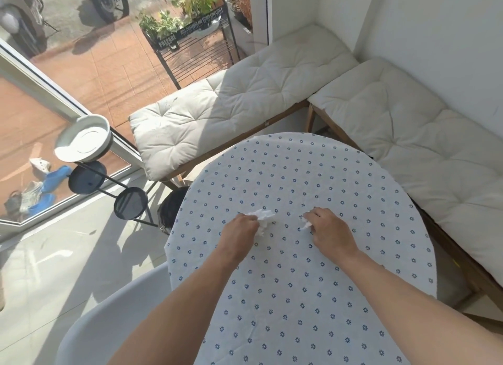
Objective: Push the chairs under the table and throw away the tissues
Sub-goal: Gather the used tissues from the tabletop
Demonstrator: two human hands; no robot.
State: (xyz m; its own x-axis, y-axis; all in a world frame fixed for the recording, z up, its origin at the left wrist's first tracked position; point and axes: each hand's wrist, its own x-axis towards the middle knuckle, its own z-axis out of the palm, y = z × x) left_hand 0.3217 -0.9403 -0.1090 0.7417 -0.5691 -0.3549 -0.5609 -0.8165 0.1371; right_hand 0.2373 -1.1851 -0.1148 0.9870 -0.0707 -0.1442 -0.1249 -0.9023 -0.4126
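Left hand (pixel 241 230) pinched on crumpled tissue (pixel 263 217) at its fingertips, right hand (pixel 328 230) closed on smaller tissue scrap (pixel 307 224), both on worktop (pixel 299 296); advise bunching fully into palms before lifting.

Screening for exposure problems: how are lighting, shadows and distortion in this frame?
Head view: hard sunlight through the glass, strong shadows on the floor; bench cushions nearly blown out; white tissues barely separate from the bright tablecloth; wide-angle bending at the edges.
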